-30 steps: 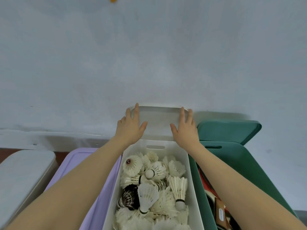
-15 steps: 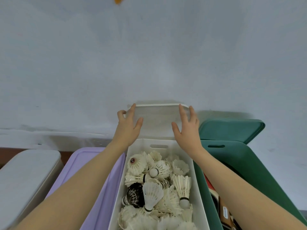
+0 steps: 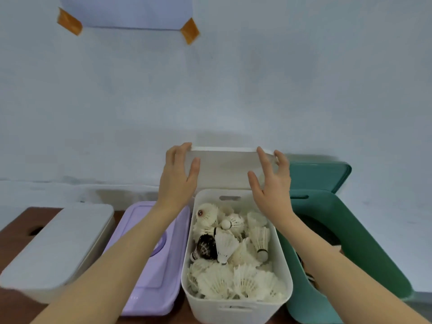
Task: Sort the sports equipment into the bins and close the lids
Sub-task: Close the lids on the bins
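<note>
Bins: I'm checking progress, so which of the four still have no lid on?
The white plastic bin of shuttlecocks and the green plastic bin at the right; the grey and purple ones are lidded.

Bins side by side, wall (image 3: pixel 233 90) behind

4 bins in a row on table (image 3: pixel 14 232), against wall (image 3: pixel 233 90). L to R: bin 1 (image 3: pixel 56 249) w/ lid on; bin 2 (image 3: pixel 152 260) w/ lid on; bin 3 (image 3: pixel 236 307) open, shuttlecocks (image 3: pixel 229 253) inside; bin 4 (image 3: pixel 364 253) open, its lid (image 3: pixel 320 176) upright behind it. Bin 3 lid (image 3: pixel 224 169) stands behind bin 3, left hand (image 3: pixel 178 178) at L edge, right hand (image 3: pixel 271 183) at R edge. Paper (image 3: pixel 126 11) on wall above.
</note>
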Available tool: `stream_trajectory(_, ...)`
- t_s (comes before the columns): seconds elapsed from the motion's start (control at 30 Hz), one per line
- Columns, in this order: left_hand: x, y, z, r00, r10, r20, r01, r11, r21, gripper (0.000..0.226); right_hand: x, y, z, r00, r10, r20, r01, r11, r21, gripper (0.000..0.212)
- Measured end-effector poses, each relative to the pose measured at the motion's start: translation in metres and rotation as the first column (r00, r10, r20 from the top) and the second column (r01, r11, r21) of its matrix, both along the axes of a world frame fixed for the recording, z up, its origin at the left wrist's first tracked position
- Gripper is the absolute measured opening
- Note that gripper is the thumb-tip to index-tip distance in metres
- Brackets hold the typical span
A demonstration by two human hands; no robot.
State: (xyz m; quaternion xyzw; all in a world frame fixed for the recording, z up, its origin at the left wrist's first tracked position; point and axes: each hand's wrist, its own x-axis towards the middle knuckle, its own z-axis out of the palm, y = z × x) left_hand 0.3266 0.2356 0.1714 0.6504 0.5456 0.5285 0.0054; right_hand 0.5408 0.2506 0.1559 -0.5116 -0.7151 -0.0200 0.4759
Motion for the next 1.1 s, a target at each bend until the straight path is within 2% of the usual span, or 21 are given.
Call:
stream_trajectory(0.2, 0.001, -0.05, -0.037, 1.0, -0.025, -0.017, 0.022, 0.994, -0.111, 0.042, 0.009, -0.059, -0.03, 0.998, -0.05, 0.04, 0.051, 0.998, -0.03, 0.037)
stream_trajectory(0.33, -0.004, -0.077, -0.072, 0.992, -0.059, -0.116, 0.036, 0.982, -0.188, 0.037, 0.021, -0.088, -0.063, 0.993, -0.066, 0.099, 0.07, 0.997, -0.041, 0.036)
stream_trajectory(0.47, -0.003, -0.103, -0.092, 0.976, -0.108, -0.187, 0.084, 0.987, -0.135, 0.066, 0.033, -0.111, -0.084, 0.994, -0.067, 0.09, 0.072, 0.996, -0.052, 0.028)
stream_trajectory(0.53, -0.003, -0.116, -0.107, 0.979, -0.109, -0.174, 0.091, 0.99, -0.105, 0.07, 0.035, -0.124, -0.091, 0.993, -0.067, 0.099, 0.071, 0.997, -0.035, 0.024)
stream_trajectory(0.8, 0.002, -0.15, -0.151, 0.975, -0.111, -0.195, 0.113, 0.994, -0.003, 0.062, 0.042, -0.176, -0.135, 0.988, -0.056, 0.144, 0.069, 0.993, -0.091, 0.022)
stream_trajectory(0.9, 0.004, -0.162, -0.163, 0.965, -0.105, -0.24, 0.103, 0.994, -0.023, 0.063, 0.047, -0.185, -0.151, 0.98, -0.057, 0.19, 0.08, 0.99, -0.119, 0.019)
stream_trajectory(1.0, 0.004, -0.164, -0.175, 0.955, -0.125, -0.268, 0.119, 0.992, -0.039, 0.058, 0.05, -0.191, -0.16, 0.971, -0.061, 0.233, 0.099, 0.983, -0.155, 0.029)
stream_trajectory(1.1, 0.006, -0.159, -0.174, 0.955, -0.134, -0.266, 0.12, 0.99, -0.071, 0.057, 0.052, -0.192, -0.16, 0.968, -0.076, 0.237, 0.121, 0.976, -0.182, 0.031)
